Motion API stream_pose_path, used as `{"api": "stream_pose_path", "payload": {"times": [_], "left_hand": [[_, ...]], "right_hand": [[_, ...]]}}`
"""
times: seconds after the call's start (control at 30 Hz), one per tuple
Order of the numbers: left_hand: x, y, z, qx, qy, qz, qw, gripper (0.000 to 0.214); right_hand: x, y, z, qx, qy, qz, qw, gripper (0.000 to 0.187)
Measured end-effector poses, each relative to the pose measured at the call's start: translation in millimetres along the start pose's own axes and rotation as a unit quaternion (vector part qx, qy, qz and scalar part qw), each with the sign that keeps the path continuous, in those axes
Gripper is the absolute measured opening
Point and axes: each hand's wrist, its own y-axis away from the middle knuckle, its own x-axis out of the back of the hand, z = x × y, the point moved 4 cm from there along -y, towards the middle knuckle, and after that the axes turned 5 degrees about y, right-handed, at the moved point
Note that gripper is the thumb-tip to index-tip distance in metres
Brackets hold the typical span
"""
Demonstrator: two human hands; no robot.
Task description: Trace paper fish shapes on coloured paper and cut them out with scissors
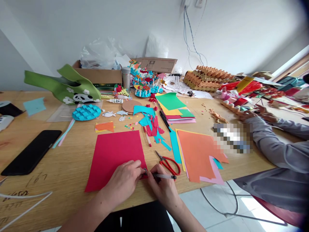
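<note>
A red sheet of paper [116, 154] lies flat in front of me. On its lower right part my left hand [124, 177] rests, thumb and fingertips pinched on a small round dark object [144, 172] whose kind I cannot make out. My right hand [163, 185] grips a pen [165, 176] with a clear barrel; its tip is by the round object, at the sheet's right edge. Beside the right hand lie scissors [171, 166] with red handles, their blades slightly apart. An orange sheet [195, 154] with cut-out edges tops a stack to the right.
A black phone [31, 151] lies left, near a blue woven paper piece [86, 112] and a green panda bag [72, 90]. Paper scraps [152, 125], a red-tipped pen [147, 137] and coloured sheets [171, 103] lie ahead. At right, a co-worker's hands [256, 112] work over the table.
</note>
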Motion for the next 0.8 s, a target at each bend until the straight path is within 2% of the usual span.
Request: {"api": "stream_pose_path", "payload": {"times": [0.67,0.8], "left_hand": [[-1.3,-1.0,0.0,-0.013,-0.017,0.013,1.0,0.029],[-3.7,-0.3,-1.7,-0.015,-0.014,0.016,1.0,0.029]], "right_hand": [[0.8,2.4,5.7,-0.051,0.017,0.031,0.998,0.017],[3.5,9.1,9.7,-0.034,-0.027,0.083,0.996,0.017]]}}
